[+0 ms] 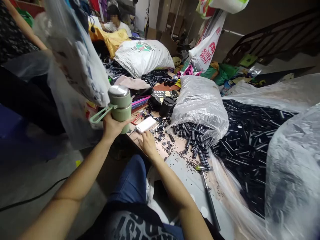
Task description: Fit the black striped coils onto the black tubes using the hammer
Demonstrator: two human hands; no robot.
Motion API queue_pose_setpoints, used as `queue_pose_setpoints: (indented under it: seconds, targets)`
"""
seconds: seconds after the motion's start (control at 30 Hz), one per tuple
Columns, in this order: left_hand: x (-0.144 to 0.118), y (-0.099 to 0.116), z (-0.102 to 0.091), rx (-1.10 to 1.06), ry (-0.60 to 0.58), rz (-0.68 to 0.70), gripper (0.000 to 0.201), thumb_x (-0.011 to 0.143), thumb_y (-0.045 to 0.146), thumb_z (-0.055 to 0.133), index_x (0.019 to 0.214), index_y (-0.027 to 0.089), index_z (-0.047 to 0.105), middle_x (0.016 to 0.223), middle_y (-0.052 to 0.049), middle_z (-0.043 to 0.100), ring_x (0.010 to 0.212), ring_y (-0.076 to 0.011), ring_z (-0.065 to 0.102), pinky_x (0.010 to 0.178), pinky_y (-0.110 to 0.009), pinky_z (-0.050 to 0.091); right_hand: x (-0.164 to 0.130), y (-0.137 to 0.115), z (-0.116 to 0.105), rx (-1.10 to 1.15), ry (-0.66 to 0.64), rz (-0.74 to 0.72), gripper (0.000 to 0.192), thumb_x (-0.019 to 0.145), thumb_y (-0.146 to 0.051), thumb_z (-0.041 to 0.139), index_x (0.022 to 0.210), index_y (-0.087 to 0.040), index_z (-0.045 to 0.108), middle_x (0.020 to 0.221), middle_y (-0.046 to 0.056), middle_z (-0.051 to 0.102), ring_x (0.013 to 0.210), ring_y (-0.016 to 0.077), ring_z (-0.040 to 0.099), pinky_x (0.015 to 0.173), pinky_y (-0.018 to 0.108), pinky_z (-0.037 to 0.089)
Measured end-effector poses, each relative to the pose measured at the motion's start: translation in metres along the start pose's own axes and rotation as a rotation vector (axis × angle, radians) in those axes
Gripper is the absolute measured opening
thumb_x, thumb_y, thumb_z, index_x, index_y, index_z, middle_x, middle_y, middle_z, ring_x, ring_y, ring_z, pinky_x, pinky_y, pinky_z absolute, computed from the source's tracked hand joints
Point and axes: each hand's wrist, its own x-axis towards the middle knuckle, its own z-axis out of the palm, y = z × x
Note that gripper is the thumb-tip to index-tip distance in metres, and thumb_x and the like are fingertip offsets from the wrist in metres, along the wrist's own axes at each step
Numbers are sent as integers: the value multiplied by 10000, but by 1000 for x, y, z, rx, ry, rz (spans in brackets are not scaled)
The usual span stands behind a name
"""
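Observation:
My left hand (112,127) grips a pale green flask (121,106) with a steel lid and a loop strap, held upright above the table's near-left corner. My right hand (147,144) rests on the table edge, fingertips touching a white phone (145,124) that lies flat. Small black rings and ribbed black parts (193,141) lie scattered just right of that hand. A hammer (208,196) lies along the table beside my right forearm.
A clear bag (200,103) spills ribbed black parts onto the table. Black rods (250,140) fill an open plastic sack at the right. A black cup (167,106) stands behind the phone. A hanging plastic bag (75,66) is at left. Another person (115,22) sits far back.

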Motion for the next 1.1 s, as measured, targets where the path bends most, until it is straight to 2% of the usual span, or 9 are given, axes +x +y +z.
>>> queue_pose_setpoints:
  seconds: [0.1, 0.2, 0.3, 0.4, 0.57, 0.7, 0.9, 1.0, 1.1]
  targets:
    - [-15, -25, -30, 86, 43, -72, 795, 478, 507, 842, 1125, 152, 545, 1112, -117, 633, 1048, -298, 602, 936, -416, 483, 61, -26, 13, -129, -140, -21, 296, 966, -226, 359, 1160, -131, 561, 1205, 139, 568, 1129, 249, 455, 930, 376, 399]
    - [-26, -44, -46, 120, 28, -141, 736, 509, 528, 818, 1093, 164, 557, 1076, -115, 645, 1012, -300, 618, 896, -415, 502, 107, -38, 23, -185, -162, 55, 323, 918, -86, 347, 1156, -22, 555, 1203, 238, 562, 1149, 293, 454, 916, 425, 384]
    - [-32, -54, -52, 127, -2, -204, 680, 521, 545, 803, 1036, 166, 572, 989, -105, 661, 925, -302, 642, 817, -414, 525, 136, -39, 31, -229, -176, 123, 359, 882, -36, 364, 1195, 58, 515, 1170, 308, 569, 1097, 306, 511, 897, 450, 382]
    - [-34, -59, -53, 118, -31, -245, 641, 507, 558, 802, 969, 168, 588, 925, -98, 669, 873, -306, 649, 782, -416, 529, 150, -30, 33, -249, -208, 133, 366, 877, -38, 379, 1199, 59, 523, 1066, 291, 629, 998, 283, 582, 839, 407, 414]
    - [-37, -60, -50, 64, -49, -236, 569, 531, 563, 793, 905, 182, 598, 910, -85, 681, 874, -287, 651, 797, -393, 527, 162, -8, 25, -241, -253, 111, 274, 895, -111, 407, 985, -52, 659, 1031, 217, 655, 973, 253, 603, 812, 340, 432]
    - [-40, -60, -47, 70, -78, -268, 561, 531, 550, 796, 895, 178, 588, 900, -82, 677, 862, -281, 650, 797, -394, 530, 164, 0, 16, -226, -226, 124, 300, 955, -223, 370, 1066, -80, 609, 1128, 188, 617, 1047, 247, 576, 870, 337, 421]
    - [-47, -63, -44, 51, -100, -275, 563, 520, 548, 798, 898, 187, 589, 890, -65, 672, 882, -278, 647, 791, -384, 537, 103, -1, 15, -200, -242, 318, 560, 896, -553, 489, 1194, -83, 424, 996, 191, 653, 907, 278, 640, 754, 345, 458]
    - [-54, -68, -39, 37, -121, -278, 578, 504, 544, 807, 900, 188, 583, 893, -61, 669, 869, -273, 651, 793, -381, 539, 84, 1, 18, -123, -286, 308, 395, 906, -450, 534, 1104, -117, 455, 953, 165, 676, 889, 265, 656, 741, 325, 459]
    - [-64, -73, -33, -20, -213, -235, 617, 528, 534, 805, 981, 187, 570, 957, -71, 664, 921, -276, 648, 841, -392, 530, 87, -2, 6, -48, -235, 272, 270, 969, -407, 427, 1040, -151, 480, 1020, 142, 672, 928, 216, 653, 749, 286, 464]
